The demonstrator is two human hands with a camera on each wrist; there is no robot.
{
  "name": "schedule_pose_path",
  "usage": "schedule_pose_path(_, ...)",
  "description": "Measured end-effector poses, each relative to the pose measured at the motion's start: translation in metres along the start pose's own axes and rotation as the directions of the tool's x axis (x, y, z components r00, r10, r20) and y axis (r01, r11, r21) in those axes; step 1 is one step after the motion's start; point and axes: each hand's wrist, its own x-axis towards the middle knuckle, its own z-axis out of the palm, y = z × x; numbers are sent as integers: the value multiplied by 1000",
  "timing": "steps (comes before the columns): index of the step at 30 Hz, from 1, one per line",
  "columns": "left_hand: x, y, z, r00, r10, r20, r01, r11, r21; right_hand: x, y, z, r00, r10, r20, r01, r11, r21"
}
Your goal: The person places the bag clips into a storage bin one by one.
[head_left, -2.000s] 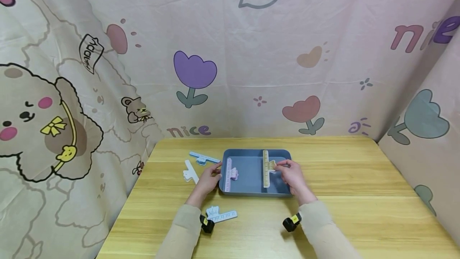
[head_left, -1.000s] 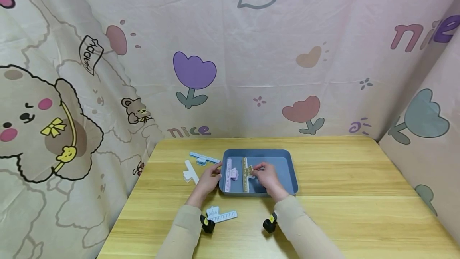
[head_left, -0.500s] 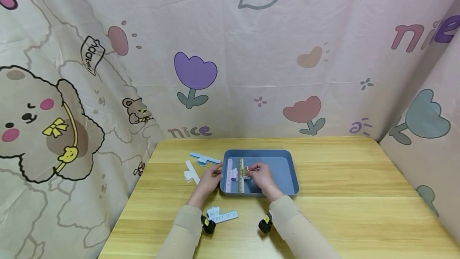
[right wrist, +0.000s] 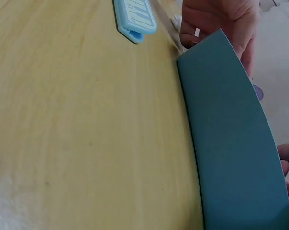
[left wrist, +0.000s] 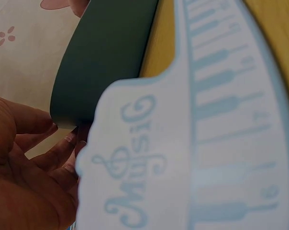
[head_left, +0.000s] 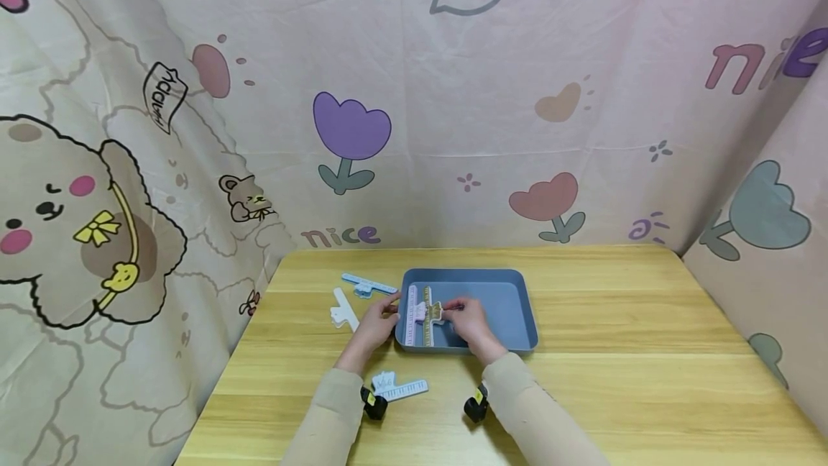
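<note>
A blue-grey tray [head_left: 504,315] lies on the wooden table. My left hand [head_left: 377,322] holds its left wall; the left wrist view shows the thumb and fingers [left wrist: 58,153] at the tray's corner. Inside the tray, my right hand [head_left: 471,321] pinches the handle of a yellow clip [head_left: 428,333] with a keyboard print. This clip stands lengthwise front to back, just right of a purple clip [head_left: 410,322], its strip close against the purple handle. In the right wrist view the tray's front wall [right wrist: 230,139] hides most of the right fingers.
Outside the tray at left lie a blue clip [head_left: 370,284] and a white clip [head_left: 346,309]. A light-blue clip [head_left: 404,389] marked "Music" lies in front, near the left wrist camera [head_left: 373,405]. A printed cloth [head_left: 414,128] hangs behind the table.
The right hand has moved left across the tray with the yellow clip, from the right part to beside the purple clip. The left hand has stayed at the tray's left wall.
</note>
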Motion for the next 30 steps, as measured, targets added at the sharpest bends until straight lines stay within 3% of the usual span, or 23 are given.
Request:
schedule_pose_path(9, 0, -2, 1, 1000, -8, 1, 8, 1000, -1, -2, -2, -8, 998, 24, 55, -24, 1000, -3)
schedule_pose_path(13, 0, -2, 0, 1000, -6, 1, 6, 1000, 6, -4, -3, -14, 992, -21, 121, 17, 999, 30)
schedule_pose_path(20, 1, -1, 0, 1000, -21, -6, 21, 1000, 5, -13, -12, -34, 965, -106, 240, 85, 992, 98)
schedule_pose_path(30, 0, 0, 2, 1000, -16, -13, 15, 1000, -18, -19, -13, -74, 963, -158, 217, 145, 987, 72)
